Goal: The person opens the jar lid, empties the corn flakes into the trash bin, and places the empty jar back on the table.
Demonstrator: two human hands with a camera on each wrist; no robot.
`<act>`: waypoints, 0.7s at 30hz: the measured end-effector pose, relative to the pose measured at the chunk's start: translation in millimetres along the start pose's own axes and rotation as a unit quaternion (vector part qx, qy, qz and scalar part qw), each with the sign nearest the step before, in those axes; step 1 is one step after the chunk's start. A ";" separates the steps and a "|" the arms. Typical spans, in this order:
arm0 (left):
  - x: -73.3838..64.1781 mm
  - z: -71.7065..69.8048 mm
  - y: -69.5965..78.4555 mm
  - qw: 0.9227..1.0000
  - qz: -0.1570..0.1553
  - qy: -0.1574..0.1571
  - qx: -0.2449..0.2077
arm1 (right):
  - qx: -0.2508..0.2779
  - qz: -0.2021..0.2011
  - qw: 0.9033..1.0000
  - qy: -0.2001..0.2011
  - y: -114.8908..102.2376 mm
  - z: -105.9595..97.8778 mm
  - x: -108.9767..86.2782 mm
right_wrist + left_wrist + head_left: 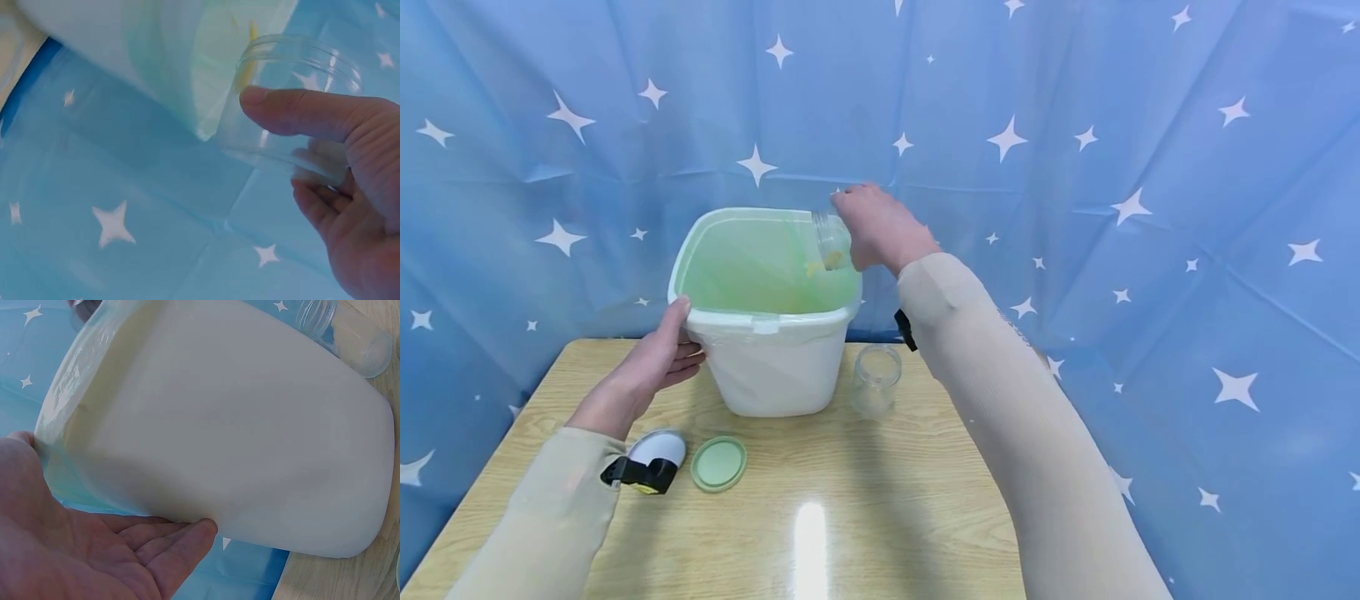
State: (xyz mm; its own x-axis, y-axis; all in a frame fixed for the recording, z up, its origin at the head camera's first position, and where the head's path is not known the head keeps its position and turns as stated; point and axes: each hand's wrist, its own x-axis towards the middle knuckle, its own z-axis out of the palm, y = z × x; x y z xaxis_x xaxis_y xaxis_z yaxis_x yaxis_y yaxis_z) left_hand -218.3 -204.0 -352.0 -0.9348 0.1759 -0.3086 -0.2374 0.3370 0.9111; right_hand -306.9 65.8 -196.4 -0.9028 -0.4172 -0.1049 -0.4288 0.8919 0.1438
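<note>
A white bin [775,367] stands on the table, lined with a thin green plastic bag [737,258] folded over its rim. My left hand [658,354] holds the bin at its left side, thumb up at the rim and fingers against the outer wall. Over the right side of the opening, my right hand [883,225] grips a clear jar [829,237], tipped with its mouth towards the bin. Something yellow [248,65] shows near the jar's mouth in the right wrist view. Yellow bits [812,268] also appear just below the jar in the head view.
Right of the bin stands a second clear jar [876,379], upright and without a lid. A round green lid [719,463] and a whitish lid [657,448] lie on the wooden table [940,500] near my left wrist. A blue starred curtain [1075,250] hangs behind.
</note>
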 end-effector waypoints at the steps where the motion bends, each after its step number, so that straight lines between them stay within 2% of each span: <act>1: -0.2 -0.3 -0.2 1.000 -0.001 0.001 0.000 | 0.002 0.000 1.000 0.001 -0.5 -0.2 0.1; 21: 0.0 -0.1 -1.0 1.000 0.003 0.003 -0.003 | -0.011 -0.012 1.000 0.001 -2.8 -1.9 1.7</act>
State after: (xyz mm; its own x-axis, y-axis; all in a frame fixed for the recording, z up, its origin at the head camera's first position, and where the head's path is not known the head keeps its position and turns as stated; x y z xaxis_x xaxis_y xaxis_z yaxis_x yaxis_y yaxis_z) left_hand -218.0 -204.4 -352.9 -0.9378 0.1728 -0.3010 -0.2328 0.3300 0.9148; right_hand -307.3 62.3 -195.0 -0.8925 -0.4383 -0.1062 -0.4505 0.8779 0.1622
